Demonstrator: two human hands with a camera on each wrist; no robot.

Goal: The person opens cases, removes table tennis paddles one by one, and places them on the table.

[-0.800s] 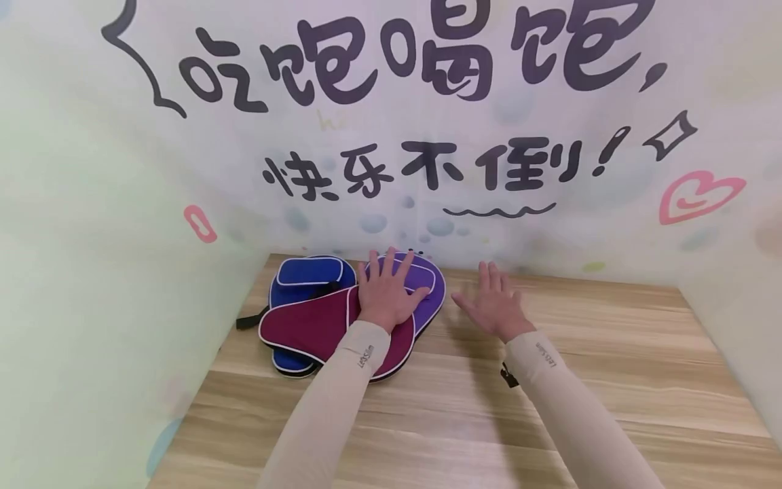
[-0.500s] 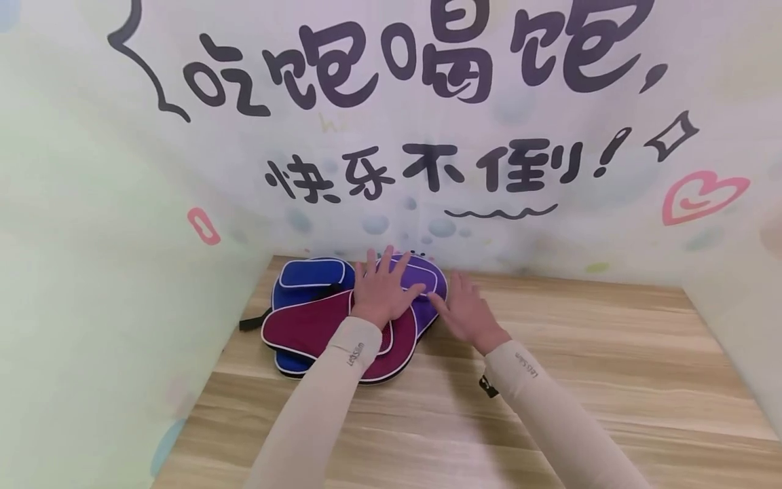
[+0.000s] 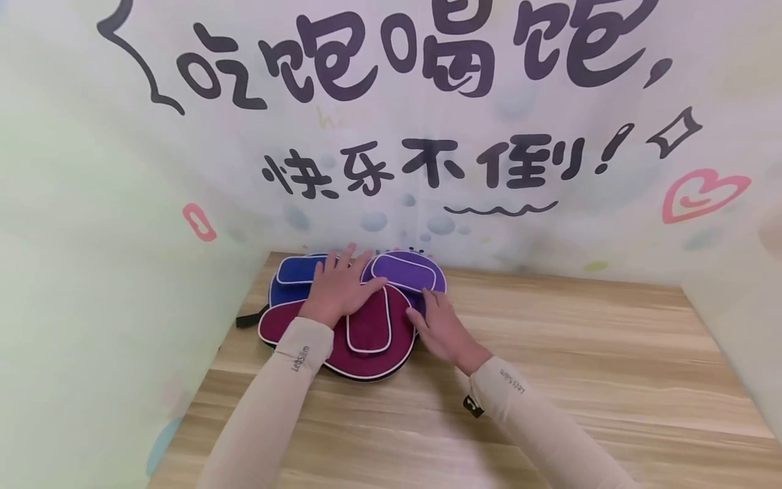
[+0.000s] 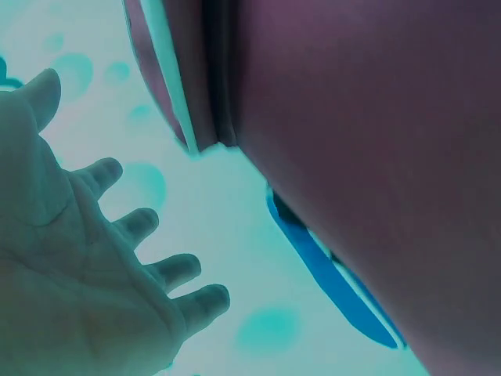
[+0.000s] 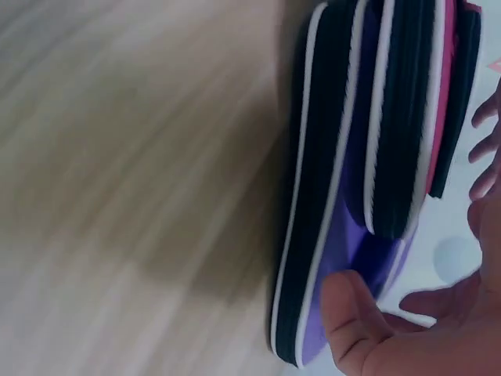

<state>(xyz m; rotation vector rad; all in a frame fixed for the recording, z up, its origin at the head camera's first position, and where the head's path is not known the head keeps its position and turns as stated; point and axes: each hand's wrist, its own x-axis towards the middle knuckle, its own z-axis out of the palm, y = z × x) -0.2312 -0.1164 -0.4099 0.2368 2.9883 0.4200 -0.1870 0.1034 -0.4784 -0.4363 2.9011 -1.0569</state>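
Three paddle-shaped zip cases with white piping are piled at the back left of the wooden table. On top lies a maroon case (image 3: 366,360), overlapping a purple case (image 3: 403,270) on the right and a blue case (image 3: 299,270) on the left. My left hand (image 3: 339,288) is spread over the maroon case; the left wrist view shows its palm and straight fingers (image 4: 176,270) beside the case. My right hand (image 3: 446,329) is at the right side of the pile, fingers relaxed. In the right wrist view its thumb (image 5: 344,305) reaches the purple case's edge.
A black strap (image 3: 250,318) sticks out left of the blue case. Behind the pile rises a printed wall (image 3: 415,231), and another wall (image 3: 122,272) bounds the table on the left. Wooden tabletop (image 3: 580,353) stretches to the right.
My left hand has moved left off the purple case, uncovering the maroon pocket. My right hand has come left and nearer, from the bare table to the pile's right edge.
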